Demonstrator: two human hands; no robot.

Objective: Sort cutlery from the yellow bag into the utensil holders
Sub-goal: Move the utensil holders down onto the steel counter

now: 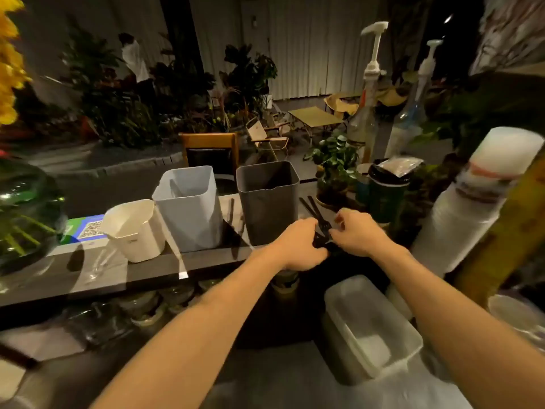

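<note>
- Far left: yellow flowers (8,54) above a green glass vase (26,214). A card with a QR code (88,229) lies on the worktop (147,271) beside the vase.
- Three utensil holders stand in a row on the worktop. The cream holder (135,231) is leftmost, the light grey holder (188,208) is just beside it, and the dark grey holder (268,202) stands a little apart to the right.
- A thin dark stick (231,210) lies on the worktop in the gap between the light grey and dark grey holders.
- Left hand (300,246): it is over the worktop's near edge, just right of the dark grey holder. The grip is closed, with the fingers curled round the lower end of the black cutlery (312,208).
- The black cutlery is a small bundle between the two hands. Two slim handles stick up and away, close to the dark grey holder's right wall, outside it.
- Right hand (361,236): the grip is closed, fingers pinching the same bundle from the other side. The hands nearly touch.
- Below the right forearm sits a clear plastic tub (373,329).
- Behind the hands stand a dark green cup with a black lid (385,196) and two pump bottles (370,113).
- Far right: a sleeved stack of white cups (472,208), with a yellow surface (510,228) behind it. I cannot tell whether this is the bag.
</note>
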